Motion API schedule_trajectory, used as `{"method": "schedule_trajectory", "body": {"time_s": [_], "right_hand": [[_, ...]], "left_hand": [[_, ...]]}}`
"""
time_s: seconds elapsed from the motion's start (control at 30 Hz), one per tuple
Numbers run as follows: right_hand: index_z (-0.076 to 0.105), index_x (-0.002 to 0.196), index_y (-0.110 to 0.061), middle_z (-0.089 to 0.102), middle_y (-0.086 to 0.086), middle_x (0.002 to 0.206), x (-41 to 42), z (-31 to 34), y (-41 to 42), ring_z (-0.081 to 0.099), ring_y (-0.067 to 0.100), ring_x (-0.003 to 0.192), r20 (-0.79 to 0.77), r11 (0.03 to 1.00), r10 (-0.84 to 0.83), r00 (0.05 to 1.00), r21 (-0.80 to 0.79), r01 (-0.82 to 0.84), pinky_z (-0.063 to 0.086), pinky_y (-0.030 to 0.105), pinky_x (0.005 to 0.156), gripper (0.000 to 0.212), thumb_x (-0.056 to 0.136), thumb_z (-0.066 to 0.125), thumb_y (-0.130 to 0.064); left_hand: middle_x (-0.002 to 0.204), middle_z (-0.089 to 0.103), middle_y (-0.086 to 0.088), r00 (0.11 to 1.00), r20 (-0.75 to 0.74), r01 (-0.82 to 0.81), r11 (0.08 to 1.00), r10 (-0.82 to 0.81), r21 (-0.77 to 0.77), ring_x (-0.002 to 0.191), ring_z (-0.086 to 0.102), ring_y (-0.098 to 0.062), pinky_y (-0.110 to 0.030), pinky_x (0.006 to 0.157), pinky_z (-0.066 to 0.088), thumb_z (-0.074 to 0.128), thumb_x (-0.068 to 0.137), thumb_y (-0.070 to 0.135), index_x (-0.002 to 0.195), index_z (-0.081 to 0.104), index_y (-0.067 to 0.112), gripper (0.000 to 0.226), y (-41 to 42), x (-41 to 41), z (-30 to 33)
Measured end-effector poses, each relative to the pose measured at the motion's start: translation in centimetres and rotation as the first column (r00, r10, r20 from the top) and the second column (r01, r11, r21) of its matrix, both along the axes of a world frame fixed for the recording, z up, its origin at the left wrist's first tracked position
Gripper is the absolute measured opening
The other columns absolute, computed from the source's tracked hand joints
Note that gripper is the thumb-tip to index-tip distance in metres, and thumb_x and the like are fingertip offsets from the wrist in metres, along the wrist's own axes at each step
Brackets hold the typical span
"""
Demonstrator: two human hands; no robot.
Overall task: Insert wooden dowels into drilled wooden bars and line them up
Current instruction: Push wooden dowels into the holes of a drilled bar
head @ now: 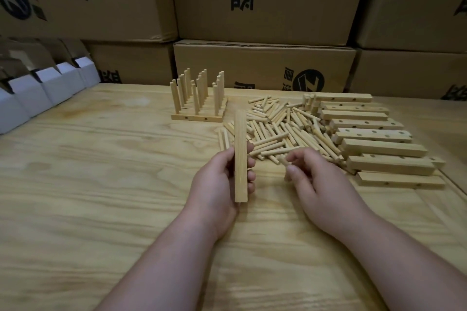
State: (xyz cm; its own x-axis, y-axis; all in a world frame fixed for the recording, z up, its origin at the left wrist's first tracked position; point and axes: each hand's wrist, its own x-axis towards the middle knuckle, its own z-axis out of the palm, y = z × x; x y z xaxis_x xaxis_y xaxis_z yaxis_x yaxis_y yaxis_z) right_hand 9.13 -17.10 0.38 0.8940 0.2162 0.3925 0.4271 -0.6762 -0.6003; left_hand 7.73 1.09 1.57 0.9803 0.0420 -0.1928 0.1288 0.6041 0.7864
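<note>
Wooden bar (240,156), held upright above mid-table, gripped by the left hand (219,184). Right hand (321,184) pinches one dowel (283,160) at the near edge of the loose dowel pile (283,126). Drilled bars (371,139) stacked toward the right edge; finished rows (199,101) stand toward the far edge.

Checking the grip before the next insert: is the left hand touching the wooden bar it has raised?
Touching. The head view shows the left hand wrapped round the upright wooden bar, thumb on its left side, fingertips curling round its right edge.
</note>
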Motion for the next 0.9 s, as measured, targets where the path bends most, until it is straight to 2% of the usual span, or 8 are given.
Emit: {"method": "schedule_trajectory", "body": {"time_s": [0.1, 0.2, 0.33, 0.43, 0.53, 0.6, 0.7, 0.9], "right_hand": [[0.053, 0.100, -0.044, 0.063, -0.011, 0.076, -0.40, -0.41, 0.49, 0.058, 0.010, 0.065, -0.017, 0.993, 0.103, 0.995, 0.068, -0.101, 0.045, 0.026, 0.059, 0.010, 0.097, 0.057, -0.036], [0.056, 0.099, -0.045, 0.061, -0.014, 0.079, -0.08, -0.68, 0.40, 0.054, 0.007, 0.062, -0.016, 0.991, 0.076, 0.997, 0.116, -0.073, 0.043, 0.020, 0.056, 0.012, 0.095, 0.062, -0.035], [0.053, 0.096, -0.046, 0.061, -0.011, 0.080, 0.45, -1.00, 0.30, 0.051, 0.006, 0.055, -0.082, 0.972, 0.037, 0.996, 0.235, -0.016, 0.041, 0.021, 0.052, 0.023, 0.095, 0.060, -0.024], [0.055, 0.091, -0.039, 0.061, -0.007, 0.081, 0.39, -0.87, 0.31, 0.052, 0.013, 0.060, -0.074, 0.967, 0.031, 0.997, 0.256, -0.011, 0.043, 0.025, 0.055, 0.024, 0.095, 0.057, -0.015], [0.058, 0.092, -0.042, 0.063, -0.011, 0.085, 0.29, -0.77, 0.36, 0.058, 0.013, 0.069, -0.063, 0.958, 0.032, 0.998, 0.287, -0.012, 0.046, 0.026, 0.062, 0.031, 0.096, 0.056, -0.011], [0.060, 0.095, -0.045, 0.064, -0.015, 0.088, 0.33, -0.83, 0.35, 0.059, 0.010, 0.073, -0.052, 0.950, 0.017, 0.999, 0.311, 0.000, 0.047, 0.023, 0.062, 0.032, 0.097, 0.056, -0.013], [0.063, 0.106, -0.046, 0.065, -0.014, 0.092, 0.41, -0.96, 0.24, 0.057, 0.004, 0.069, -0.044, 0.948, -0.036, 0.998, 0.315, 0.048, 0.041, 0.013, 0.058, 0.031, 0.093, 0.064, -0.018], [0.055, 0.132, -0.039, 0.052, -0.022, 0.109, 0.26, -0.63, 0.39, 0.056, 0.010, 0.075, 0.038, 0.950, -0.049, 0.998, 0.311, 0.035, 0.046, 0.012, 0.065, 0.057, 0.084, 0.076, -0.017]], "left_hand": [[0.077, 0.068, -0.006, 1.000, 0.024, -0.010, 0.999, 0.010, 0.032, 0.055, 0.060, -0.015, -0.023, 0.046, 0.048, 0.048, 0.104, 0.027, 0.111, 0.068, 0.006, 0.030, -0.11, 0.02, -0.14], [0.082, 0.073, -0.008, 0.998, 0.056, -0.022, 0.999, 0.020, 0.038, 0.057, 0.065, -0.016, -0.026, 0.049, 0.053, 0.053, 0.102, 0.024, 0.117, 0.060, 0.004, 0.025, -0.09, -0.03, -0.25], [0.075, 0.069, -0.007, 0.996, 0.064, -0.059, 0.997, 0.056, 0.050, 0.054, 0.060, -0.017, -0.025, 0.046, 0.047, 0.057, 0.100, 0.017, 0.106, 0.055, 0.016, 0.007, -0.04, 0.14, -0.41], [0.075, 0.069, -0.007, 0.994, 0.071, -0.086, 0.995, 0.082, 0.049, 0.053, 0.058, -0.018, -0.026, 0.045, 0.046, 0.058, 0.099, 0.013, 0.097, 0.048, 0.021, 0.013, -0.06, 0.33, -0.58], [0.085, 0.075, -0.009, 0.993, 0.100, -0.075, 0.994, 0.067, 0.082, 0.057, 0.063, -0.017, -0.026, 0.049, 0.051, 0.061, 0.098, 0.014, 0.096, 0.051, 0.021, 0.013, -0.17, 0.24, -0.67], [0.094, 0.077, -0.012, 0.992, 0.116, -0.049, 0.997, 0.041, 0.064, 0.061, 0.067, -0.019, -0.028, 0.051, 0.054, 0.058, 0.100, 0.015, 0.100, 0.057, 0.018, 0.003, -0.18, 0.10, -0.59], [0.100, 0.077, -0.017, 0.992, 0.115, -0.047, 0.999, 0.044, 0.024, 0.062, 0.069, -0.022, -0.029, 0.052, 0.056, 0.049, 0.104, 0.013, 0.110, 0.059, 0.015, 0.011, -0.17, 0.00, -0.47], [0.104, 0.077, -0.015, 0.989, 0.147, -0.039, 0.999, 0.034, 0.035, 0.069, 0.073, -0.025, -0.034, 0.057, 0.060, 0.056, 0.101, 0.011, 0.122, 0.051, 0.024, 0.025, -0.20, 0.07, -0.78]]}}
